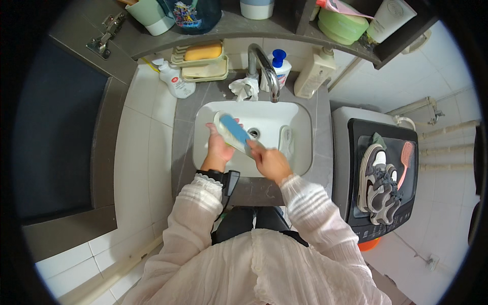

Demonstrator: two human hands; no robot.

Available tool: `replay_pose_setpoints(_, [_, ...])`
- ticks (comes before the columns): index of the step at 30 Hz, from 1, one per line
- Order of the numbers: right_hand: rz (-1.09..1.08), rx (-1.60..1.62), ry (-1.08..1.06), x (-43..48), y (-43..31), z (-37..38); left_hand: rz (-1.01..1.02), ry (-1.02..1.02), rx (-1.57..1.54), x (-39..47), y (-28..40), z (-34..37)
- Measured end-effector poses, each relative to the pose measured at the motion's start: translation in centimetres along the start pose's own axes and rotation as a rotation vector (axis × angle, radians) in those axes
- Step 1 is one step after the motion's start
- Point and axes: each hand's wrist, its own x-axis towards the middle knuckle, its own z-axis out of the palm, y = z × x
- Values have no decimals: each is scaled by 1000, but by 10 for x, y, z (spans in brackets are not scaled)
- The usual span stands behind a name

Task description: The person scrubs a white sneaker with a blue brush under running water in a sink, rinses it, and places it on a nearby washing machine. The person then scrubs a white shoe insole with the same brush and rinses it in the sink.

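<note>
Over the white washbasin (301, 114), my left hand (219, 146) supports a pale shoe insole (221, 120) from below and at its side. A blue brush (235, 129) lies along the insole's upper face, and my right hand (268, 158) is closed on its lower end. The brush's underside is hidden. Another light insole (285, 141) rests in the right part of the basin. The chrome faucet (272, 80) arches over the basin's back edge, right of the drain (253, 132).
Behind the basin stand pump bottles (179, 82) and stacked soap dishes (225, 72), below a loaded shelf (282, 28). At the right, sneakers (375, 187) and a pink hairbrush (406, 156) lie on a washing machine (343, 152). A mirrored cabinet door (103, 171) is at the left.
</note>
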Motion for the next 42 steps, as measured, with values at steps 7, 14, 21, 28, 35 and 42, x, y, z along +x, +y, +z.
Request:
replay_pose_setpoints(7, [-31,31,-91,-4,0,4,24,16,-3,-3,11,-1])
replay_pose_setpoints(14, [-270,47,81,2,0,8,24,-96,37,-7,5,2])
replay_pose_setpoints(21, [19,3,163,-11,37,-11,-19,-25,89,1,29,-9])
replay_pose_setpoints(28, [189,645,-31,10,65,24,29,38,72,8,38,1])
replay_pose_setpoints(35, [140,704,98,21,40,38,-14,-40,57,-8,-10,-8])
replay_pose_setpoints(42, [105,299,19,-8,31,11,86,-123,161,0,-8,-12])
